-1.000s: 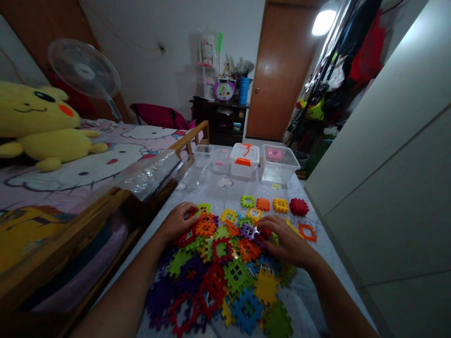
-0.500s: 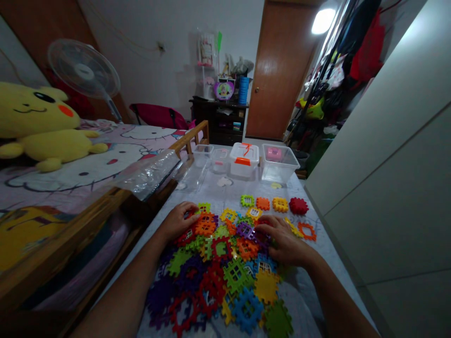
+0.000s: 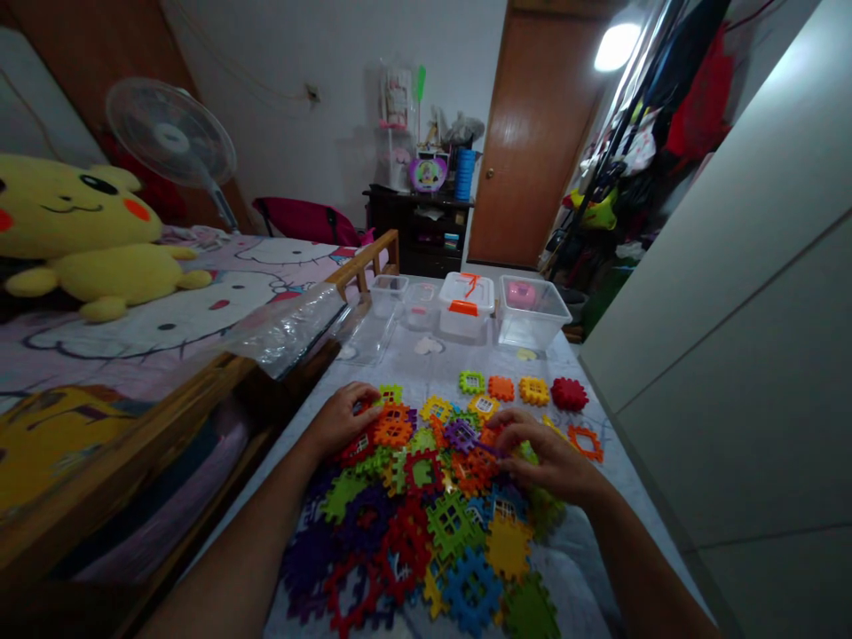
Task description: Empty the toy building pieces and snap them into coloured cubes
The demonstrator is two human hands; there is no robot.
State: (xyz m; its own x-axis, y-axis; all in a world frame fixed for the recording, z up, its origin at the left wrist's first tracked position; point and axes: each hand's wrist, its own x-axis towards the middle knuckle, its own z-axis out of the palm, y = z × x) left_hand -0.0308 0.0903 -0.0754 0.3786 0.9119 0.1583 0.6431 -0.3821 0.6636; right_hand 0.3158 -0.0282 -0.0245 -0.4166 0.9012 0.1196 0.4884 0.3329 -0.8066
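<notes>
A heap of colourful plastic interlocking building pieces with toothed edges, such as the green window piece (image 3: pixel 455 524), lies before me. My left hand (image 3: pixel 343 419) rests at the heap's far left edge, its fingers apart over a red piece (image 3: pixel 359 446) and beside an orange window piece (image 3: pixel 392 426). At the heap's right side my right hand (image 3: pixel 549 457) pinches a purple piece (image 3: pixel 489 449), seen nearly edge-on and partly hidden by the fingers. A flat purple window piece (image 3: pixel 461 435) lies just left of those fingertips.
Beyond the heap stand a row of green (image 3: pixel 472 382), orange (image 3: pixel 500 388), yellow (image 3: pixel 533 390) and dark red pieces (image 3: pixel 569 394). Clear plastic boxes (image 3: pixel 534 333) and a lidded box (image 3: pixel 466 324) are farther back. A wooden bed rail (image 3: pixel 293 422) runs along the left; a pale cabinet (image 3: pixel 738 355) is right.
My right hand has drawn slightly right and lifted the purple piece, tilting it up from the heap. My left hand has stayed in place. The view has shifted a little.
</notes>
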